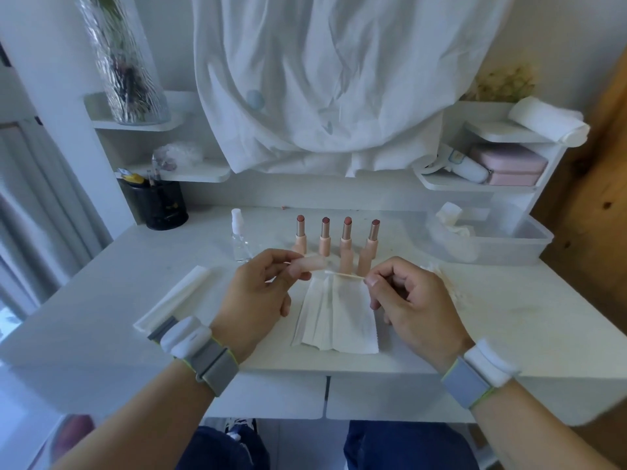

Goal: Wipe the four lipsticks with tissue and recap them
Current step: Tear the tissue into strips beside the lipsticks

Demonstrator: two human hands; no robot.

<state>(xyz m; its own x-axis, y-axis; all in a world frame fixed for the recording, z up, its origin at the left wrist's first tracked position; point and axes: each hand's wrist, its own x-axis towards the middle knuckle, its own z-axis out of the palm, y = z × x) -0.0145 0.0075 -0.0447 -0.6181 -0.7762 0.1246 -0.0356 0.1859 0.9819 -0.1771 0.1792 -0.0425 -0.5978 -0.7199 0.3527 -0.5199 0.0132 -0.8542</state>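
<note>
On the desk all four lipsticks (336, 237) stand uncapped, left hand (261, 293) pinching a cap (314, 263), right hand (410, 300) pinching a swab (342, 274).

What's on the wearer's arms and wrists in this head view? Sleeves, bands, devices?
Both forearms are bare, no sleeves in view. The left wrist has a grey woven strap edged in yellow-green with a white rounded plastic module beside it. The right wrist has a blue-grey woven strap with the same yellow-green edge and a white rounded module. No cables or gloves.

White table (101, 334), four uncapped lipsticks (339, 239) upright at 12 o'clock, spray bottle (239, 237) at 11, clear bin (509, 245) (tissues inside) at 2, flat tissue (336, 320) centre, folded tissue (176, 296) at 9.
</note>
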